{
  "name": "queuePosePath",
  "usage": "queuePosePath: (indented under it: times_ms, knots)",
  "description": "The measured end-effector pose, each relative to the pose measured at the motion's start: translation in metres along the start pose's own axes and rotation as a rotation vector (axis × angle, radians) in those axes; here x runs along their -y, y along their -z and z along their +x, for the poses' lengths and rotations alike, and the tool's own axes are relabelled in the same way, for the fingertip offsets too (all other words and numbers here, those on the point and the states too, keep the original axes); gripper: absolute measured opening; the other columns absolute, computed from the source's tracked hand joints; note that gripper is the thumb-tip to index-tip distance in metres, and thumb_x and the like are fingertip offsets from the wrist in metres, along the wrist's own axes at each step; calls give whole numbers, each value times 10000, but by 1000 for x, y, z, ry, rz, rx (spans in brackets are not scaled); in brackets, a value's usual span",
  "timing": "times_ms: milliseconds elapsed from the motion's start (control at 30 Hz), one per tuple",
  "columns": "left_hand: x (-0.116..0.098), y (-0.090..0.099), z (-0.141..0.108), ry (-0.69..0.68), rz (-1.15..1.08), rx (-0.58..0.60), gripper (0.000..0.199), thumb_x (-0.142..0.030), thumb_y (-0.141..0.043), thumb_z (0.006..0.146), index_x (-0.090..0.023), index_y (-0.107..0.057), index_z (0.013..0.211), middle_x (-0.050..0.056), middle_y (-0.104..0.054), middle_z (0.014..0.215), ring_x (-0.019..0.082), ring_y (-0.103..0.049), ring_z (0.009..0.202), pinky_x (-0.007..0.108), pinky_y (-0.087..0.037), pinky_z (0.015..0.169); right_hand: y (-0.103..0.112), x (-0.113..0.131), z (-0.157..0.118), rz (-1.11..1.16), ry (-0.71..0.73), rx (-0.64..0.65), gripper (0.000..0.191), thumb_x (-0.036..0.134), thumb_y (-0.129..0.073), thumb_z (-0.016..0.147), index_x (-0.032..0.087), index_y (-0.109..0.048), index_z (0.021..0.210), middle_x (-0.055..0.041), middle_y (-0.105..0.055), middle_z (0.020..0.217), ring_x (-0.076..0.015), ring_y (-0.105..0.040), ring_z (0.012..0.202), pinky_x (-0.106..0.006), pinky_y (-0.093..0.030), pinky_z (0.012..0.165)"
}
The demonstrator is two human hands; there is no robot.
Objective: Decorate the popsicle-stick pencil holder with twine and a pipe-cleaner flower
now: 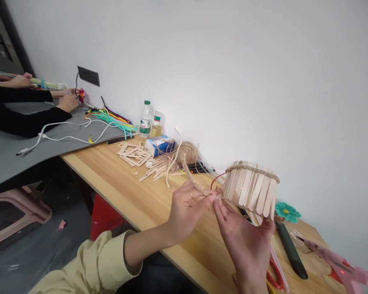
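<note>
"While you look past the hands, what is the room like?"

"A pale wall [233, 81] rises behind a wooden table [155, 196], with a dark socket plate [88, 76] fixed to it. Farther left there's a grey tabletop [6, 157], crossed by a looping white cable [61, 139]."

"And the stick container [251, 190]?"

"Above the right part of the wooden table, near the wall. The right hand [245, 241] grasps it from below; the left hand [185, 212] pinches a braided cord [194, 181] just beside it."

"What can't you make out?"

"Whether the cord is fixed to the container; fingertips cover that spot. The container's inside is turned from view. A pink glue gun [334, 257] runs off the right edge, a pink stool [27, 202] off the left. The red stool [104, 216] is partly hidden under the table. A co-worker's dark sleeve [21, 120] is cut off too, and the small red item [81, 95] at those fingers is too indistinct to name."
</note>
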State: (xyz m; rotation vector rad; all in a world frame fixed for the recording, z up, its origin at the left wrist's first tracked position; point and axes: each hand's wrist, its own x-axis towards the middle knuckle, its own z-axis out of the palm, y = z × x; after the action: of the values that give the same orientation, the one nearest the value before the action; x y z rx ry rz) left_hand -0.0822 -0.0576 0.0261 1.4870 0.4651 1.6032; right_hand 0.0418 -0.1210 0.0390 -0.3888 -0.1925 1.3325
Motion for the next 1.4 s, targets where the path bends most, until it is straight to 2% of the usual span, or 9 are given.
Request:
queuePosePath:
  times_ms: [133,233,400,567,700,967,1167,1267,1400]
  knots:
    - [-3,1,5,-128,82,40,112,-178,-636,800,-165,-739,758,56,-729,713,173,-619,713,290,-492,686,1,-1,1,-53,47,11,754,415,-689,636,135,-433,1287,-169,-497,1306,-269,-465,1240,-402,-484,946]
    - [-5,3,11,-131,142,49,129,-171,-639,791,-161,-730,701,53,-716,670,165,-630,675,269,-504,639,1,-4,2,-84,89,1,732,453,-703,639,170,-468,1273,-148,-537,1263,-279,-495,1206,-460,-456,962]
    - [-5,4,18,-116,214,62,163,-181,-651,775,-159,-698,621,26,-676,607,140,-617,594,239,-495,573,0,-8,2,-82,150,-21,748,481,-704,639,124,-486,1260,-173,-530,1263,-274,-509,1191,-401,-429,997]
    - [-3,5,21,-124,267,85,147,-174,-651,777,-163,-696,637,12,-682,621,129,-627,599,224,-498,581,1,-10,4,-117,188,-35,744,506,-689,642,139,-493,1258,-148,-552,1241,-265,-536,1155,-399,-396,1020]
    - [-3,5,22,-224,323,80,128,-158,-658,773,-154,-702,654,30,-687,626,137,-632,597,243,-510,585,1,-11,4,-149,227,-10,717,520,-661,681,142,-496,1267,-140,-557,1242,-264,-540,1154,-408,-334,1062]
    - [3,3,14,-523,506,117,145,-135,-605,824,-133,-678,698,59,-715,642,162,-657,604,272,-535,585,-4,-21,4,-209,364,-18,605,456,-671,704,244,-522,1250,-55,-579,1257,-225,-520,1179,-420,-199,1124]
    - [7,0,6,-479,564,101,147,-142,-566,853,-136,-668,747,66,-721,705,174,-672,656,291,-555,629,-4,-31,5,-245,557,66,478,337,-581,811,309,-497,1280,19,-538,1328,-148,-455,1247,-357,-264,1111]
    - [6,-2,0,-449,594,118,159,-130,-541,861,-137,-671,771,73,-715,735,188,-661,704,315,-556,660,-3,-33,6,-239,579,49,434,325,-557,833,336,-510,1264,43,-528,1340,-130,-480,1219,-343,-289,1103]
    - [6,-2,-9,-464,646,154,217,-77,-477,870,-159,-671,921,63,-718,789,192,-634,790,324,-550,723,-4,-33,5,-249,558,30,452,342,-579,812,286,-526,1258,9,-558,1310,-143,-481,1223,-341,-286,1107]
